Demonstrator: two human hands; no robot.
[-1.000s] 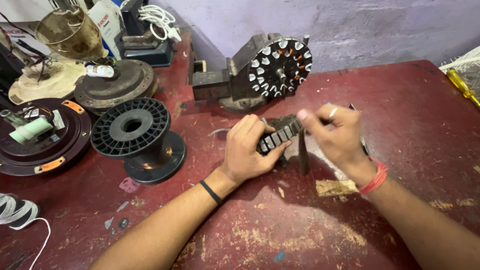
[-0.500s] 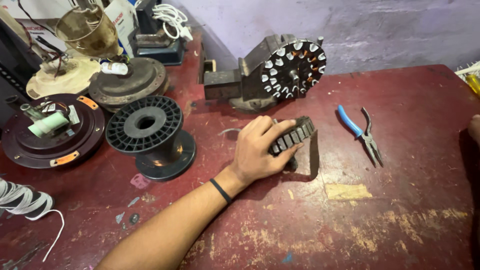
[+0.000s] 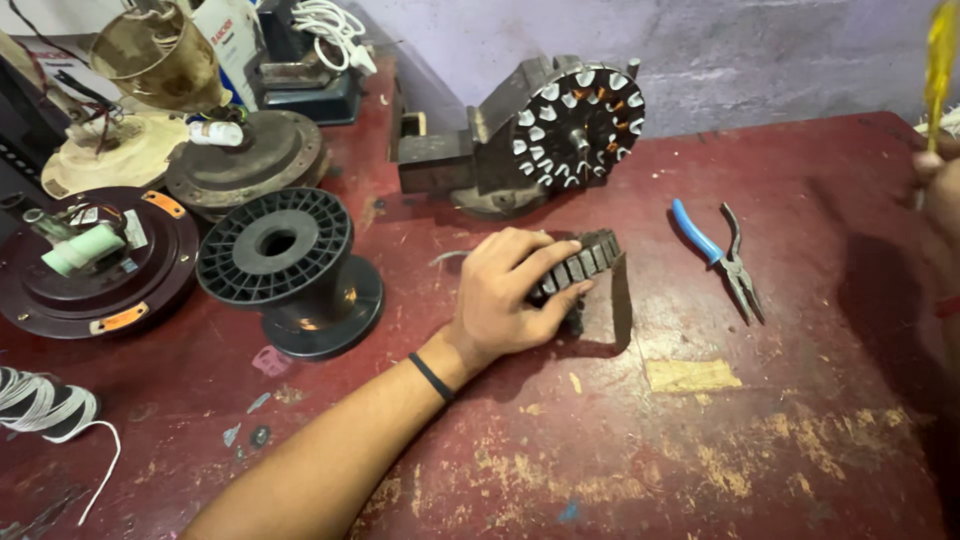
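Stator core [image 3: 585, 262] lies clamped under the left hand [image 3: 510, 295] on the counter [image 3: 700, 440]; right hand [image 3: 940, 185] lifts a yellow-handled tool [image 3: 940, 60], grip hidden.

A white box [image 3: 232, 40] with red print stands at the bench's far-left edge.

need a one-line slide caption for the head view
Left hand grips a dark slotted metal stator core on a worn red table, blue-handled pliers beside it.
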